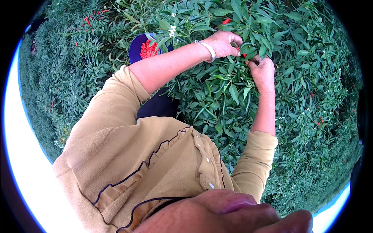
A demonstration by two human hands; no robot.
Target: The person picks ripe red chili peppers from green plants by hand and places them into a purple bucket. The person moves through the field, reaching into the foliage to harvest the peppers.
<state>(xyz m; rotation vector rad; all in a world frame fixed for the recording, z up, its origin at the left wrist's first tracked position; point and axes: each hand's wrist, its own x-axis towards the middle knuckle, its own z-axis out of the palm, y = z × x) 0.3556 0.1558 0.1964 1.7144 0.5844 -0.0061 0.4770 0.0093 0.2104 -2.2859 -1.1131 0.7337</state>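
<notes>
My left hand (224,43), with a pale bangle (210,49) at its wrist, reaches into a leafy chili pepper plant (230,78). A red chili pepper (244,54) shows between my two hands, close to the left fingertips; whether the fingers grip it cannot be told. My right hand (262,68) is just to the right and lower, its thumb and finger drawn together at the foliage, and what lies between them is hidden. Another red chili (226,21) hangs above the left hand. Green chilies (224,103) hang below among the leaves.
A blue container (134,49) holding many picked red chilies (148,50) stands beyond my left forearm, partly covered by it and by leaves. Dense chili plants with scattered red fruit (87,21) and white flowers (172,30) surround me on both sides.
</notes>
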